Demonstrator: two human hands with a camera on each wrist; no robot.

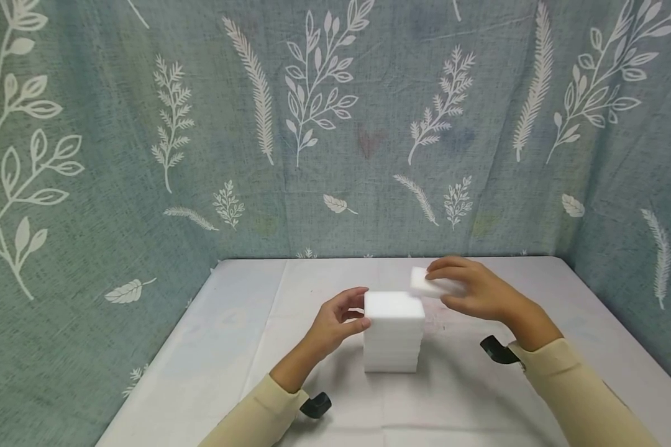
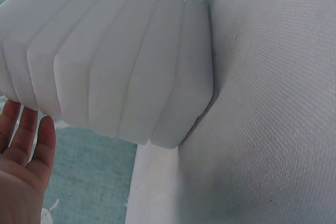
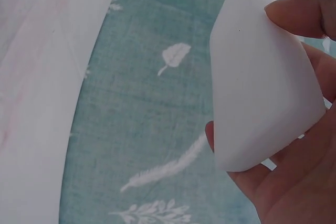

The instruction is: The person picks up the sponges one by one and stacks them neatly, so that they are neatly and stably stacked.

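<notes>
A stack of white sponge-like blocks point(image 1: 392, 338) stands on the white-covered table, its layers showing as seams along the sides. My left hand point(image 1: 338, 316) is at the stack's upper left, thumb near the front corner and fingers toward the back one. In the left wrist view, the left fingertips point(image 2: 44, 129) are right at the edge of the upper blocks point(image 2: 73, 51). My right hand point(image 1: 472, 288) grips one loose white block point(image 3: 262, 82) between thumb and fingers. This block is raised at the upper right of the stack, overlapping its top corner in the head view.
The white cloth point(image 1: 246, 329) covers the table. Green-blue fabric with white leaf prints point(image 1: 363, 186) hangs behind it and along both sides. A black strap end point(image 1: 315, 405) juts from the left sleeve, and another black strap end point(image 1: 499, 349) from the right.
</notes>
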